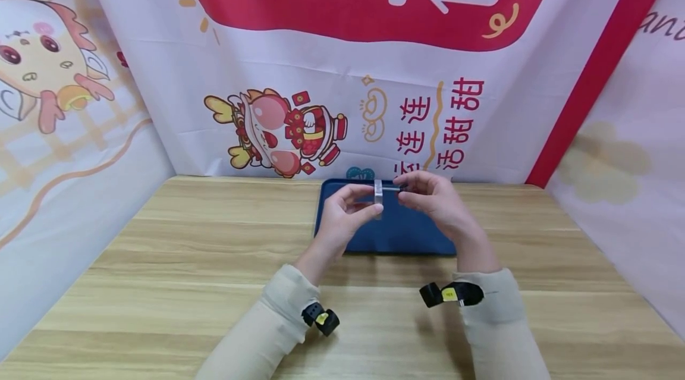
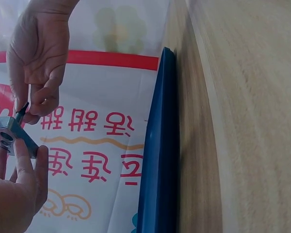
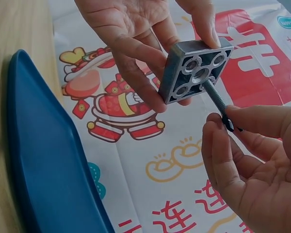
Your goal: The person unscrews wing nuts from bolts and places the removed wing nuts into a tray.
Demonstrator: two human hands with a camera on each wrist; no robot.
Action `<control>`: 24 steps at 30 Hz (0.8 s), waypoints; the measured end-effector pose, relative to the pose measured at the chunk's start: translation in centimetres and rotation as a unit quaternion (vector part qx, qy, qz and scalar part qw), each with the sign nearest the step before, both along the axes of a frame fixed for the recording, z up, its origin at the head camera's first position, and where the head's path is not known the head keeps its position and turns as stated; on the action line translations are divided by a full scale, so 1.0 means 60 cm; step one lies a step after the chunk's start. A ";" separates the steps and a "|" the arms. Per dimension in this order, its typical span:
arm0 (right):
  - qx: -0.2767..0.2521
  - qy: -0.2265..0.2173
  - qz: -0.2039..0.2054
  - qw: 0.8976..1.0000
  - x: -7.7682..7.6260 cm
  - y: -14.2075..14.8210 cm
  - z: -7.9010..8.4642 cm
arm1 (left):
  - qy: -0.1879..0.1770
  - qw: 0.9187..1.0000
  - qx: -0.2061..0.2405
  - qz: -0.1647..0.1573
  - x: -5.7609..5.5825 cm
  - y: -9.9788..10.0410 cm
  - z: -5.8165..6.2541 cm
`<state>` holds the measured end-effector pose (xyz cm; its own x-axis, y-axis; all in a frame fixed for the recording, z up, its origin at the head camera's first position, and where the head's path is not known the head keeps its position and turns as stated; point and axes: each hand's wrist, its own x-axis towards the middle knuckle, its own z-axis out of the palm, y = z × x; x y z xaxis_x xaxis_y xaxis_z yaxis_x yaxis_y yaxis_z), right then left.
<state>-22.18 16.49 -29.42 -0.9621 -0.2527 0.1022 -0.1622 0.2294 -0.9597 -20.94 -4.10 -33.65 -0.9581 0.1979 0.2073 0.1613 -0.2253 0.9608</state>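
My left hand [image 1: 342, 216] grips a square metal plate [image 3: 198, 69] by its edges, thumb on one side and fingers on the other. In the right wrist view the plate's ribbed face shows, with a round hole in the middle and smaller holes at the corners. My right hand [image 1: 439, 204] pinches a threaded bolt [image 3: 215, 97] by its black head [image 3: 227, 123]. The bolt's free end points at the plate and overlaps its face beside the middle hole. Both hands are raised over a blue tray [image 1: 407, 237]; in the left wrist view the plate [image 2: 24, 133] is partly covered by fingers.
The tray lies on a wood-grain table [image 1: 214, 308] near its back edge. Behind the table hangs a printed cloth [image 1: 176, 100] with red characters and cartoon figures; more cloth flanks both sides. A black strap device [image 1: 321, 318] sits on each wrist.
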 end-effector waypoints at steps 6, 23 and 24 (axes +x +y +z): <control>0.001 -0.012 0.001 1.000 0.000 0.003 0.002 | 0.000 1.000 -0.001 0.002 -0.003 -0.001 -0.002; -0.023 -0.040 -0.073 0.996 0.005 -0.010 0.008 | -0.005 1.000 -0.008 0.010 -0.002 -0.001 -0.001; -0.023 -0.041 -0.073 0.996 0.005 -0.010 0.008 | -0.005 1.000 -0.009 0.010 -0.002 -0.001 -0.001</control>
